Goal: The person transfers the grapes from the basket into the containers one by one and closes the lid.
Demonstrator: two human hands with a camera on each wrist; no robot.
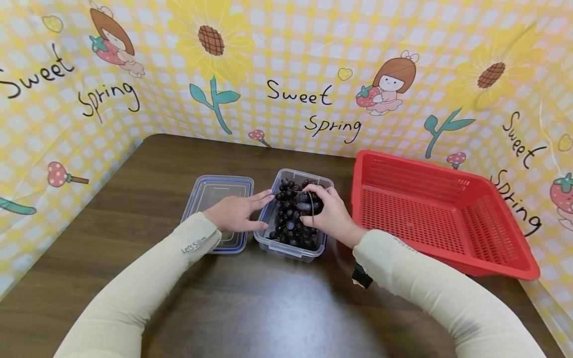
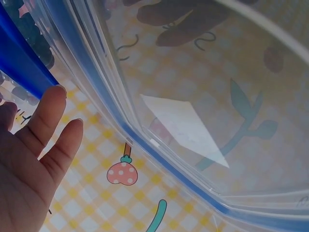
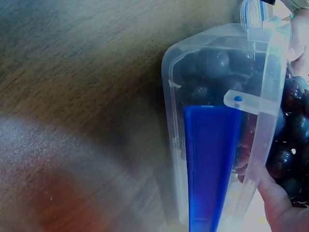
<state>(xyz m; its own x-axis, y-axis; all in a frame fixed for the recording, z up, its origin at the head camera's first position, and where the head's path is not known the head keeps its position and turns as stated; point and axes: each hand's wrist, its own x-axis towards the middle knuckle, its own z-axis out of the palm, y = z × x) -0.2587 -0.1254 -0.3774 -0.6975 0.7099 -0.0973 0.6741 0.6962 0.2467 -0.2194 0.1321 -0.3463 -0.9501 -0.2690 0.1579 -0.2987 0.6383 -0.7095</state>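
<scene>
Grips grapes (image 1: 304, 199) in the box (image 1: 293, 252) with curled fingers (image 1: 318, 189) of the right hand (image 1: 333, 215), holds the left hand (image 1: 237, 213) straight-fingered and empty by the rim (image 1: 263, 216), and might bruise some by squeezing too hard.

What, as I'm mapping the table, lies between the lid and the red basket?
In the head view, the container of dark grapes lies between the lid and the red basket. The right hand grips grapes there; the left hand is at its rim.
</scene>
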